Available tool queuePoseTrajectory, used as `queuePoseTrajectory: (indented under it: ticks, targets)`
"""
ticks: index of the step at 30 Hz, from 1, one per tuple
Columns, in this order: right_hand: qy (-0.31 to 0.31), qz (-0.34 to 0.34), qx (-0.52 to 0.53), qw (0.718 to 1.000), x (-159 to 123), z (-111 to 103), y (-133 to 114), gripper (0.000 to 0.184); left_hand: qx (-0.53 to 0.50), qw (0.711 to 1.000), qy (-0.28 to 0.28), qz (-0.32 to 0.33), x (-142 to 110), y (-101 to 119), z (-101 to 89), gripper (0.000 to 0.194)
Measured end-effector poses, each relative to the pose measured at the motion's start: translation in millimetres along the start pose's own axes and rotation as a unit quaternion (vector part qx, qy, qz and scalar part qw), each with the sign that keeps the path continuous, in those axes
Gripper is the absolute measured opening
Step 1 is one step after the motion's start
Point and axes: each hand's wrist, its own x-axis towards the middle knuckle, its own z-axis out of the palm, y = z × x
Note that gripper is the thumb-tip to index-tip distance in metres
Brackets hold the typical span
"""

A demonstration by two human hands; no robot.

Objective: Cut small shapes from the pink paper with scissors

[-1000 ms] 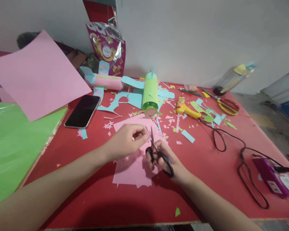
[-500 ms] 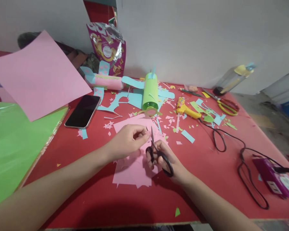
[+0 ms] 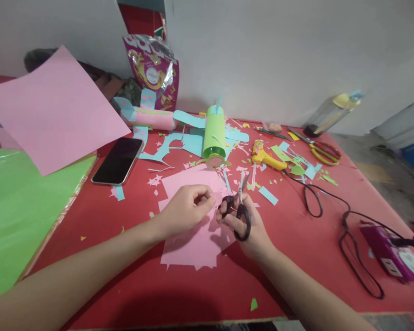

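Observation:
My left hand [image 3: 186, 207] is closed in a pinch above the pink sheets, with a tiny piece of pink paper seemingly at its fingertips, mostly hidden. Black-handled scissors [image 3: 241, 195] sit in my right hand [image 3: 253, 232], fingers through the loops, blades slightly parted and pointing away from me. Beneath both hands lie cut pink paper sheets [image 3: 189, 250] with jagged edges. Just beyond them a green paper tube [image 3: 214, 128] with light-blue strips lies on the red table [image 3: 296, 276]. A pink paper tube [image 3: 155, 118] with blue fins lies to its left.
On the left are a phone [image 3: 118, 161], a large pink sheet [image 3: 60, 110] and a green sheet [image 3: 31, 211]. A yellow glue gun [image 3: 267, 158] with its cord, paper scraps and larger scissors [image 3: 322, 151] lie right. A snack bag [image 3: 155, 69] stands behind.
My right hand has drawn the scissors rightward, away from my left fingertips, and turned them so the blades tilt right. My left hand has dropped slightly, still pinched.

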Motion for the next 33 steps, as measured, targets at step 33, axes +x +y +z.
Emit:
queuePoseTrajectory:
  ticks: [33]
  targets:
    - [0.117,-0.021,-0.062,0.991,2.4,3.2,-2.5,0.034,0.014,0.997,-0.078,-0.004,-2.4,-7.8,14.9,0.031]
